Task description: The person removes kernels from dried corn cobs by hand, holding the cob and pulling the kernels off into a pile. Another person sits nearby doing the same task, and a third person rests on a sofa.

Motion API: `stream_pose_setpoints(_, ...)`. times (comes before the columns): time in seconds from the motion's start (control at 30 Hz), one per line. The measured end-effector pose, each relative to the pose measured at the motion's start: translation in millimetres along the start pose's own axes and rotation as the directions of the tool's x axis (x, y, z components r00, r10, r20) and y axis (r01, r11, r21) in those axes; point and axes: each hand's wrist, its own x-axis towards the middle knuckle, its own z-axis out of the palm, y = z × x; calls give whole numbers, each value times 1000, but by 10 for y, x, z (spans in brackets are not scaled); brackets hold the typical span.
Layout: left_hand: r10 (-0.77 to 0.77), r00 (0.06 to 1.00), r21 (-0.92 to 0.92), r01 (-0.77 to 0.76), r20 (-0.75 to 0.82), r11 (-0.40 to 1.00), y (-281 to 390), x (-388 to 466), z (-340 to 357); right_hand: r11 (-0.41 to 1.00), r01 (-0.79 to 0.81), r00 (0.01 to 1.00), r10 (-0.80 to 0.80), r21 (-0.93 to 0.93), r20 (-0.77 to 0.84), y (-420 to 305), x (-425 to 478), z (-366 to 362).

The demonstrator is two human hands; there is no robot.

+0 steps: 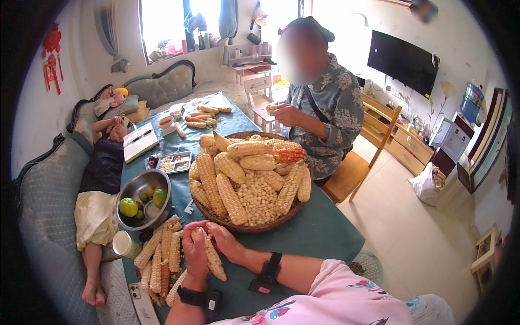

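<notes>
Both my hands are on one partly stripped corn cob (212,256) at the near edge of a woven basket. My left hand (196,245) wraps around the cob, its thumb lying along the top end. From the other side my right hand (226,240) presses its fingers against that same upper end. The basket (260,227) is heaped with pale dried ears, one reddish ear (289,154) and a pile of loose kernels (260,199). Left of my hands lies a stack of bare cobs (156,260).
A steel bowl (143,226) of green fruit, a paper cup (124,244), a phone (142,304), a divided tray (175,168) and a notebook (140,142) share the table. Opposite, a seated person (333,101) holds a piece of corn. Another person (101,170) lies on the sofa.
</notes>
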Motion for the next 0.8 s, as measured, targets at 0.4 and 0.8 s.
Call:
stream_pose_setpoints(0.4,85,996,71,-82,-39,994,-64,42,-48,989,-150,987,149,13,64,111,35,-21)
stream_pose_setpoints(0.8,60,992,-122,-73,-113,990,-60,72,-80,971,-229,964,217,65,152,81,-11,14)
